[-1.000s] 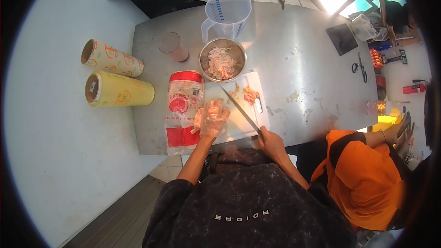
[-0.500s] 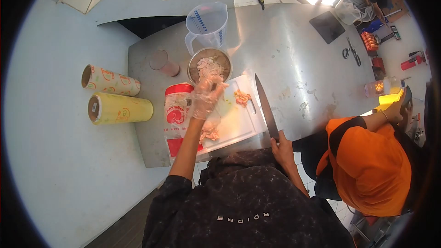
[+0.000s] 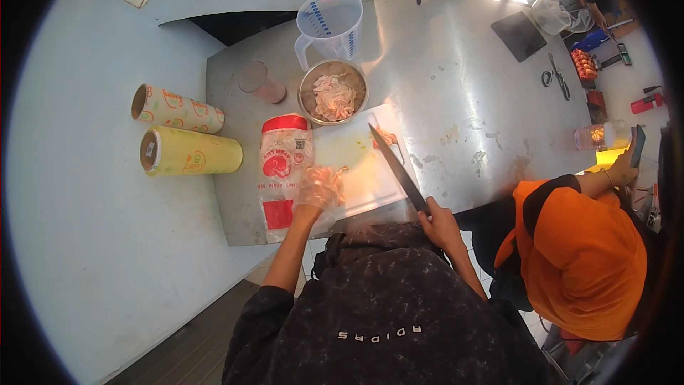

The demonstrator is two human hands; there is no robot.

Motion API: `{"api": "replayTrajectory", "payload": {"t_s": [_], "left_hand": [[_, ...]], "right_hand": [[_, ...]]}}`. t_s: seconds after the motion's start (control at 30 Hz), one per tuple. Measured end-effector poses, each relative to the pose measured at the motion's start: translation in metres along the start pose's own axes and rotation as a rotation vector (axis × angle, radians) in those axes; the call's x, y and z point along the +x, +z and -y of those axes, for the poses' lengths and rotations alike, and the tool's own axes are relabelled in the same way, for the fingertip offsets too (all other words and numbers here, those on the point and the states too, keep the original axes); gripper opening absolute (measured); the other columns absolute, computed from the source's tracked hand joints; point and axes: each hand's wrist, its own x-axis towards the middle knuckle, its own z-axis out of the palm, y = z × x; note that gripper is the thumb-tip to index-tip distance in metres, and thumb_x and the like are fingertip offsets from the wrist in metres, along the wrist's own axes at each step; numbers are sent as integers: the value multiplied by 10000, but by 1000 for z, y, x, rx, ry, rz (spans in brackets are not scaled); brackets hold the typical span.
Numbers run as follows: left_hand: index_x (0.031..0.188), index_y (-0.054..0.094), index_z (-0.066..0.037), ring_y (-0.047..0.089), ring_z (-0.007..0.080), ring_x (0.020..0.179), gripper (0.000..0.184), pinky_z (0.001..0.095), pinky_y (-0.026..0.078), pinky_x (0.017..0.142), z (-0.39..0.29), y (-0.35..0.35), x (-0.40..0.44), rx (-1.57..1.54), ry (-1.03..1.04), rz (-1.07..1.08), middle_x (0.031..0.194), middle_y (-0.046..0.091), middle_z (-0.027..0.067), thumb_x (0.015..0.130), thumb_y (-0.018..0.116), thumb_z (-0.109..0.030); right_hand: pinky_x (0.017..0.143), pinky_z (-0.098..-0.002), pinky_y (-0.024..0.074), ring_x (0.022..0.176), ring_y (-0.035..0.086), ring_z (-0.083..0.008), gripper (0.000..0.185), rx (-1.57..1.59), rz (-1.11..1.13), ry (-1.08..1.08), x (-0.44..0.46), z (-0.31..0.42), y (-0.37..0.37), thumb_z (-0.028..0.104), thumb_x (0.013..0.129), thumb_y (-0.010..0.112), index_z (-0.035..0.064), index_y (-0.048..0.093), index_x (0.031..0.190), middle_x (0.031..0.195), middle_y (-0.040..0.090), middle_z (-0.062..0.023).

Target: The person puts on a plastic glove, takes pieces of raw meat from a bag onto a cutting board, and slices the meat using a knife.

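Right hand (image 3: pixel 441 225) grips the knife (image 3: pixel 400 170) by its handle, blade over the board's (image 3: pixel 347 144) right side, apart from the left hand (image 3: pixel 318 187). That hand covers the board's left edge, probably on meat (image 3: pixel 334 97); finger closure cannot be told. The bowl (image 3: pixel 304 104) beyond holds more, within reach.

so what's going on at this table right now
A person is working with raw meat at a cutting board. Their left hand, in a clear plastic glove, is on meat at the board's left side, next to a red and white bag. The right hand holds a long knife over the board. Beyond it, a metal bowl holds more meat pieces.
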Motion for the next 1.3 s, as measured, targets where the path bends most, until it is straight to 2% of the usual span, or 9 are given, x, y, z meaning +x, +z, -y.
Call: {"api": "replayTrajectory", "payload": {"t_s": [0.23,0.33,0.43,0.53,0.63,0.93,1.03,1.2,1.3], "left_hand": [[873,704,-60,595,322,920,263,408,476,842,3,18,-10,-108,-166,-3,854,627,150,771,671,-300],[971,707,-83,593,318,943,267,412,476,851,2,3,-9,-256,-72,31,926,630,146,787,666,-272],[1060,688,-115,611,290,894,287,400,498,801,24,30,0,38,250,-49,999,630,136,809,661,-249],[1109,664,-85,621,217,836,287,344,507,730,17,30,11,-602,87,38,1014,653,96,875,643,-250],[1123,663,-30,606,183,877,361,307,483,830,-19,2,20,-1200,-572,149,938,650,67,930,597,-327],[1055,620,6,583,262,940,363,381,444,854,6,39,-1,-858,-411,71,986,627,143,976,508,-330],[999,614,-46,550,154,900,287,326,462,773,6,42,-10,-781,-562,-97,957,587,54,999,534,-321],[1016,597,-52,610,190,901,313,341,492,747,22,78,-5,-880,-592,-150,1015,629,108,1018,490,-346],[1009,598,-50,631,178,741,334,312,499,591,17,64,3,-1423,-777,-31,962,651,121,1014,495,-368]], "right_hand": [[703,-544,468,803,614,-495,253,-42,84,-12,4,5,-6,203,910,583,13,493,1050,794,643,-285],[728,-560,466,836,611,-500,257,-35,90,5,5,7,-9,214,913,577,24,494,1064,813,641,-289],[730,-557,469,836,613,-496,261,-18,97,5,5,6,-9,217,914,577,25,495,1070,813,642,-287],[735,-552,474,837,617,-488,260,-36,130,0,7,8,-12,219,914,576,35,499,1080,814,646,-280],[741,-549,481,842,620,-482,255,-70,161,-25,8,12,-12,227,912,575,62,510,1096,832,654,-267],[724,-570,470,813,612,-485,217,-281,164,-28,16,-1,2,237,906,581,81,518,1044,805,642,-259],[726,-577,469,812,612,-490,220,-307,157,-8,14,-2,4,244,908,579,92,518,1055,811,643,-261],[734,-586,465,815,611,-498,219,-305,159,2,12,1,7,252,909,575,100,516,1057,825,639,-273],[740,-587,464,823,612,-499,216,-300,159,9,10,2,7,251,909,572,101,515,1054,833,639,-276]]}}
